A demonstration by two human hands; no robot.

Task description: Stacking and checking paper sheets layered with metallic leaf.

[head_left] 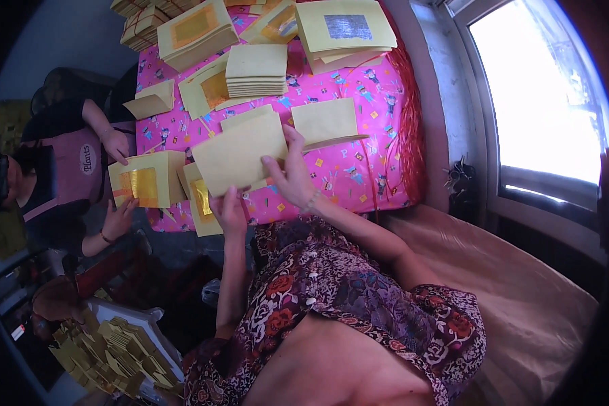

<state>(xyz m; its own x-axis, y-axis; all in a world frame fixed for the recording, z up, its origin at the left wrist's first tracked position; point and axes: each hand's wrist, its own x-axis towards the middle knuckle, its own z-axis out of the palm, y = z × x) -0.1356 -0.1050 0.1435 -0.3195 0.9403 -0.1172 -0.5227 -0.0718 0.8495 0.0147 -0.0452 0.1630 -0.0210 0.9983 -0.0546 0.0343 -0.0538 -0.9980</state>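
Note:
Between my two hands I hold a folded yellow paper sheet (237,154), raised and tilted above the near edge of the table. My left hand (230,213) pinches its lower edge, while my right hand (293,172) grips its right side with the thumb on top. Partly hidden behind it lies another plain yellow sheet (250,116). Below its left side, a paper with a gold foil square (201,196) shows at the table edge. To the right of my right hand stands a folded yellow paper (325,122).
A pink patterned cloth (358,172) covers the table. Paper stacks (257,68) stand farther back, including one topped with a silver square (347,27). Red strings (409,101) hang along the right edge. At left, a co-worker's hands (118,220) touch a gold-foil paper (139,186).

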